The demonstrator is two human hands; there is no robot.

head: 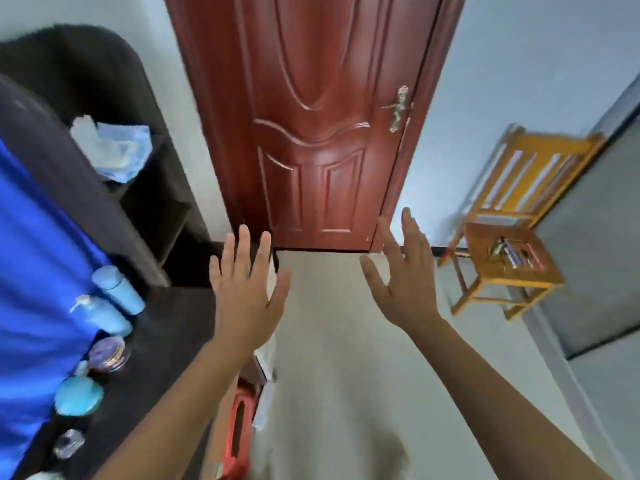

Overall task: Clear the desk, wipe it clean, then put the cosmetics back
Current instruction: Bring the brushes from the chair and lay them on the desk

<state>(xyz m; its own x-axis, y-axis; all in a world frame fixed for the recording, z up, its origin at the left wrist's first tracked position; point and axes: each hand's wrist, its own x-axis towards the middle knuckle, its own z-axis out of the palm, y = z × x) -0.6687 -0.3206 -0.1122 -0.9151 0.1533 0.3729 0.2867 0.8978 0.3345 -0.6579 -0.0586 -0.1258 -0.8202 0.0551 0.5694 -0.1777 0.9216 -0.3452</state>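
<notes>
At far left, a blue cloth (31, 271) hung against the dark surface (166, 327), and the cosmetics stood in a row along its foot: a pale blue bottle (119, 289), a pump bottle (104, 317) just beside it, a round patterned jar (107, 353), a turquoise lid (79, 396) and a small clear jar (69, 443). Above them, crumpled white and blue tissue (110, 150) lay on a dark shelf (162, 188). The left hand (244, 289) was raised over the surface's outer edge, palm away, fingers spread wide, holding and touching nothing. Below it, a red object (239, 434) stood on the floor (346, 358); its kind could not be told. A red-brown door (322, 116) stood shut at centre. The right hand (403, 275) was likewise raised and fully spread, empty, well apart from the left. At right, a wooden chair (512, 237) stood near the wall, small items on its seat, blurred.
</notes>
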